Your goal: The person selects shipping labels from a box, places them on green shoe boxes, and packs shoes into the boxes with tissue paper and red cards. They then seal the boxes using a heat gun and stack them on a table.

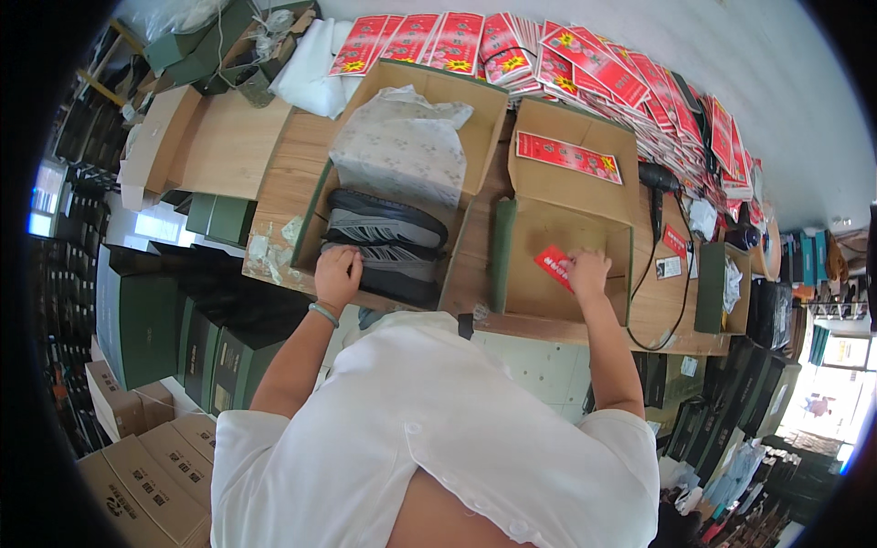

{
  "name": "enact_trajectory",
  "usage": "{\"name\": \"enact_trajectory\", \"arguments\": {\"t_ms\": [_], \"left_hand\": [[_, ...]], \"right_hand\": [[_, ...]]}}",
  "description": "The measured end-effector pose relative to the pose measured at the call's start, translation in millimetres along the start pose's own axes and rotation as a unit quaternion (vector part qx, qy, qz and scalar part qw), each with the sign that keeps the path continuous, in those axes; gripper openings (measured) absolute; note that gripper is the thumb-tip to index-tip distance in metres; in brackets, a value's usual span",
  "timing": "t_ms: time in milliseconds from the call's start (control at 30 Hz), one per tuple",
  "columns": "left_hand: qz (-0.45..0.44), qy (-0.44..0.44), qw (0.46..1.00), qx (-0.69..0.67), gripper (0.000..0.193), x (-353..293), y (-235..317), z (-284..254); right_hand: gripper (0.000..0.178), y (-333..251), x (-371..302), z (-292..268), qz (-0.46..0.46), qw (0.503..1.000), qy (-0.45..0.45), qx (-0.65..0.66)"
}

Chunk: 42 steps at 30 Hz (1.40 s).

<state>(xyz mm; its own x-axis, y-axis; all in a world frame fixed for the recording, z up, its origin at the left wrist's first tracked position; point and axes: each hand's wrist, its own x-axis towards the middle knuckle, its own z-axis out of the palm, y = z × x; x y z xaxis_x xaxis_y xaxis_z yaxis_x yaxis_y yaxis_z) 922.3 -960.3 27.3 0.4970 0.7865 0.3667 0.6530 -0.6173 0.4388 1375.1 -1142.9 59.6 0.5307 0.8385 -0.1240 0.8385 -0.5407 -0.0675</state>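
Observation:
A pair of dark grey and black shoes (388,222) lies side by side in an open shoebox (481,84), under printed tissue paper (402,142) that is folded back toward the far side. My left hand (338,276) is closed on the left end of the nearer shoe (399,271); its fingertips curl over the edge. To the right is a second open shoebox (566,222), with a long red printed leaflet (568,157) in its raised lid. Inside that box my right hand (589,269) pinches a small red card (554,266).
Stacked red leaflets (594,68) line the table's far edge. A black hairdryer (658,183) trails its cord over the right side, near a green box (717,288). An open carton (224,142) stands left of the table. Shoeboxes (146,320) and brown cartons (151,479) are piled at lower left.

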Motion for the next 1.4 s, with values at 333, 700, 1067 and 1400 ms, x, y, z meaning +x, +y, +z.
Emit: {"name": "enact_trajectory", "arguments": {"t_ms": [333, 700, 1067, 1400], "left_hand": [[0.025, 0.012, 0.999, -0.016, 0.009, 10, 1, -3], [-0.021, -0.017, 1.0, -0.002, 0.011, 5, -3, -2], [-0.047, -0.041, 0.998, 0.004, 0.009, 12, 4, -3], [-0.18, -0.073, 0.961, -0.198, 0.015, 24, 0, -6]], "right_hand": [[0.011, -259, 81, -36, -0.301, 0.93, 0.163, 0.136], [0.022, -173, 164, 24, 0.014, 0.853, 0.185, 0.488], [0.023, -7, 286, 75, 0.446, 0.366, 0.055, 0.815], [0.009, -33, 249, 58, 0.307, 0.388, 0.042, 0.868]]}}
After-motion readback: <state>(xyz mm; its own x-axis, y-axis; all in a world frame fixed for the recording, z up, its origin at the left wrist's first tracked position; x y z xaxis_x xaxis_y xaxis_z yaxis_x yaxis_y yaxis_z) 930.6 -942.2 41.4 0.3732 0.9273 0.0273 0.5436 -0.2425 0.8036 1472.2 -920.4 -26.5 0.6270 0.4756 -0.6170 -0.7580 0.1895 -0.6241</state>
